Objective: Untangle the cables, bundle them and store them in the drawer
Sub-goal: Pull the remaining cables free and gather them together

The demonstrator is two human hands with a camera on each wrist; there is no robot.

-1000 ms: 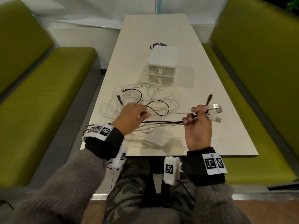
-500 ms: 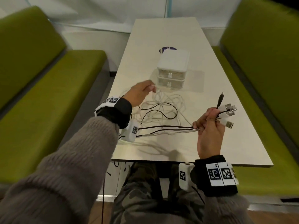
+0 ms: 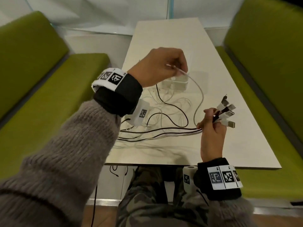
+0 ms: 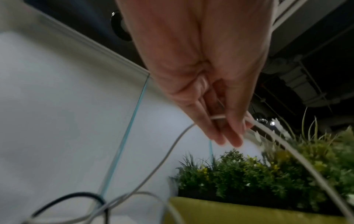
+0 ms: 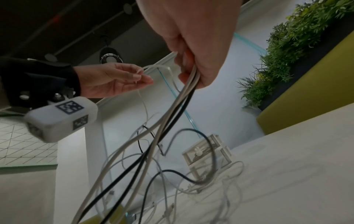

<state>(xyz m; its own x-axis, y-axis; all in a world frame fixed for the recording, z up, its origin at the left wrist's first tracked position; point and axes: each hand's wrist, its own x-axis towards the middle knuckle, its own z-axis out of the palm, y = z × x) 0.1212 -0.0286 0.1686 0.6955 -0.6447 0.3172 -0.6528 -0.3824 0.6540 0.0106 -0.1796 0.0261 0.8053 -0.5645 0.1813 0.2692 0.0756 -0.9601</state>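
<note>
My left hand [image 3: 177,69] is raised above the table and pinches a thin white cable [image 3: 197,89], also visible between its fingertips [image 4: 218,117] in the left wrist view. That cable curves down to my right hand [image 3: 211,119], which grips several black and white cables [image 3: 164,131] near their USB plugs [image 3: 227,114]. The plugs fan out past the right fist. A loose tangle of cables [image 3: 170,104] lies on the table under the left hand. The small white drawer unit [image 3: 179,83] stands behind it, partly hidden by my left hand; in the right wrist view the drawer unit [image 5: 205,153] looks closed.
The pale table [image 3: 229,136] runs away from me between two green benches [image 3: 41,95]. Some cable ends hang over the near table edge [image 3: 118,169]. A planter with green foliage [image 5: 287,45] stands beyond the right bench, beside a glass partition.
My left hand has lifted higher and toward the drawer unit, drawing one white cable up out of the tangle. My right hand keeps its grip on the plug ends.
</note>
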